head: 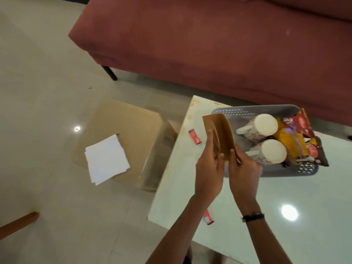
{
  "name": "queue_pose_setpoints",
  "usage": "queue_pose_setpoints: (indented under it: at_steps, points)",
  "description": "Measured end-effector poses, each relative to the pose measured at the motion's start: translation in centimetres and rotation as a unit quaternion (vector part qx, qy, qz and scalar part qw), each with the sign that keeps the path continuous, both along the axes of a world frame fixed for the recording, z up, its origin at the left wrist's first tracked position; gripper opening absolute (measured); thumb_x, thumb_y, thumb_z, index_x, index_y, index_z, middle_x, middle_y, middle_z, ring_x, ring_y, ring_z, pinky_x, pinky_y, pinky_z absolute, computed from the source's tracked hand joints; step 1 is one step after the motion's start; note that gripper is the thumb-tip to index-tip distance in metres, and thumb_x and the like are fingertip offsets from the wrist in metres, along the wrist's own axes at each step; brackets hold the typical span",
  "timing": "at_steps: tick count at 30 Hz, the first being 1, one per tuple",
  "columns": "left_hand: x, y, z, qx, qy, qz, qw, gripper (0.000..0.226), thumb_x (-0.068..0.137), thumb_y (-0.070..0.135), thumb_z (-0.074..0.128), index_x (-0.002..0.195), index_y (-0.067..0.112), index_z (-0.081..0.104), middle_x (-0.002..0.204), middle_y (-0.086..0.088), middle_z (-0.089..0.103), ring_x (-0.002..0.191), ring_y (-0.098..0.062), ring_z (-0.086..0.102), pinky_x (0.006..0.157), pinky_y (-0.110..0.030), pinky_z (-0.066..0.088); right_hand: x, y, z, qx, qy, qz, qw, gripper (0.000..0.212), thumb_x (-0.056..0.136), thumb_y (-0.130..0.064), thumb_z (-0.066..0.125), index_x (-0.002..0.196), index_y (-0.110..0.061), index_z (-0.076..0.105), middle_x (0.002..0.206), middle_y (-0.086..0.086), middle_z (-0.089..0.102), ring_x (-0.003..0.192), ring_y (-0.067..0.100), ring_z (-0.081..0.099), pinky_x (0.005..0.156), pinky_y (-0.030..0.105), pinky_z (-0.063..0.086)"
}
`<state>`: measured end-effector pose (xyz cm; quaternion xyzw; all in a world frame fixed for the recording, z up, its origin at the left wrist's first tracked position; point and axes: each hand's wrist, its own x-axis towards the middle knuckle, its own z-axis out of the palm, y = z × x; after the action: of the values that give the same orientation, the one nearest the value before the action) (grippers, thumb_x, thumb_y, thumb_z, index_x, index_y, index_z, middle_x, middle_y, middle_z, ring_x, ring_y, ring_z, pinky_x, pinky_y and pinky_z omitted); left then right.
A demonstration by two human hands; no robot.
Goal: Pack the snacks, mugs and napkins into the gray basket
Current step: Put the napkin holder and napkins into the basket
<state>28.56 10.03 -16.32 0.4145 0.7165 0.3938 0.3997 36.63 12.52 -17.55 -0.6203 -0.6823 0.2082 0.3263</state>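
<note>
Both hands, left hand [209, 166] and right hand [243, 168], pinch the brown paper napkins [219, 134] between them; the gray plastic basket [247, 111] sits at their 2 o'clock on the white worktop [285, 206].

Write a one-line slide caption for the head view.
Both hands, left hand and right hand, hold brown napkins beside the gray basket already holding two mugs and snack packets.

Glossy white table [238, 216], perforated gray plastic basket [238, 111], matt brown paper napkins [221, 134], shiny snack wrappers [302, 130].
</note>
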Motion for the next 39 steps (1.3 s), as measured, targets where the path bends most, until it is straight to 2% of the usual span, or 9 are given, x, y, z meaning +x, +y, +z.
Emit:
queue_pose_setpoints:
  at_steps: [2,5,10,14,18,21,26,32,39]
  points:
    - [2.3,1.3,-0.8,0.008,-0.028,-0.035,0.999,0.059,0.095,0.033,0.043,0.147,0.031,0.016,0.151,0.008,0.035,0.137,-0.012,0.038,0.112,-0.033,0.037,2.1,1.0,-0.9,-0.001,-0.021,-0.034,0.999,0.013,0.087,-0.004,0.062,0.096,0.0,0.071,0.074,0.012,0.072,0.065,0.02,0.062,0.068,0.021,0.048]
    - [3.8,2.6,-2.9,-0.002,-0.016,-0.068,0.998,0.054,0.097,0.023,0.046,0.146,0.03,0.023,0.146,0.008,0.043,0.131,-0.012,0.046,0.104,-0.018,0.039,4.0,2.3,-3.0,-0.043,-0.017,-0.052,0.998,0.017,0.089,-0.002,0.059,0.101,-0.004,0.071,0.081,0.011,0.074,0.072,0.015,0.058,0.067,0.018,0.046]
    - [3.8,4.2,-6.4,-0.002,0.19,-0.053,0.98,0.051,0.09,0.016,0.057,0.139,0.017,0.042,0.132,-0.008,0.058,0.127,-0.027,0.049,0.105,-0.043,0.044,5.0,3.7,-7.1,-0.137,0.02,-0.024,0.99,0.02,0.093,-0.004,0.051,0.1,-0.002,0.07,0.082,0.012,0.073,0.068,0.021,0.062,0.063,0.023,0.045]
    - [3.5,4.9,-8.0,-0.056,0.216,-0.047,0.974,0.05,0.089,0.018,0.058,0.137,0.021,0.045,0.138,-0.011,0.053,0.136,-0.031,0.037,0.112,-0.045,0.033,4.7,3.9,-9.1,-0.182,0.05,-0.032,0.981,0.021,0.095,-0.007,0.049,0.098,-0.003,0.07,0.08,0.011,0.072,0.068,0.02,0.061,0.061,0.021,0.045]
    - [3.3,5.2,-9.2,-0.073,0.241,-0.052,0.966,0.05,0.089,0.024,0.057,0.137,0.024,0.044,0.142,-0.011,0.048,0.136,-0.03,0.037,0.112,-0.044,0.033,5.0,3.9,-10.0,-0.199,0.045,-0.021,0.979,0.021,0.096,-0.008,0.049,0.098,-0.002,0.069,0.081,0.013,0.071,0.069,0.02,0.06,0.063,0.027,0.05]
    - [3.3,5.4,-9.6,-0.078,0.246,-0.049,0.965,0.051,0.089,0.024,0.058,0.138,0.026,0.043,0.142,-0.01,0.048,0.135,-0.03,0.037,0.111,-0.043,0.034,5.2,4.2,-10.0,-0.189,0.045,-0.009,0.981,0.021,0.095,-0.008,0.05,0.102,-0.003,0.069,0.083,0.012,0.072,0.071,0.019,0.06,0.064,0.022,0.046]
    - [3.2,5.1,-8.8,-0.034,0.222,-0.057,0.973,0.049,0.091,0.019,0.056,0.138,0.02,0.043,0.141,-0.005,0.05,0.135,-0.026,0.038,0.112,-0.045,0.035,5.8,3.7,-9.1,-0.162,0.007,0.014,0.987,0.022,0.094,-0.008,0.053,0.112,-0.006,0.066,0.095,0.012,0.074,0.085,0.026,0.069,0.077,0.034,0.057]
    - [0.3,2.0,-7.1,0.025,0.188,0.041,0.981,0.039,0.093,0.024,0.051,0.131,0.017,0.049,0.136,0.0,0.055,0.127,-0.015,0.046,0.106,-0.024,0.031,3.8,1.5,-6.1,-0.034,0.022,0.024,0.999,0.024,0.092,-0.009,0.058,0.114,-0.008,0.065,0.11,0.009,0.071,0.099,0.021,0.068,0.082,0.028,0.055]
    - [-10.2,-5.5,-6.7,0.017,0.172,0.19,0.966,0.029,0.092,0.009,0.05,0.121,0.008,0.056,0.125,-0.006,0.062,0.116,-0.02,0.054,0.102,-0.031,0.04,-8.8,-2.3,-5.0,-0.12,0.088,0.184,0.972,0.026,0.095,-0.009,0.049,0.114,-0.014,0.066,0.114,-0.002,0.069,0.103,0.012,0.064,0.085,0.031,0.055]
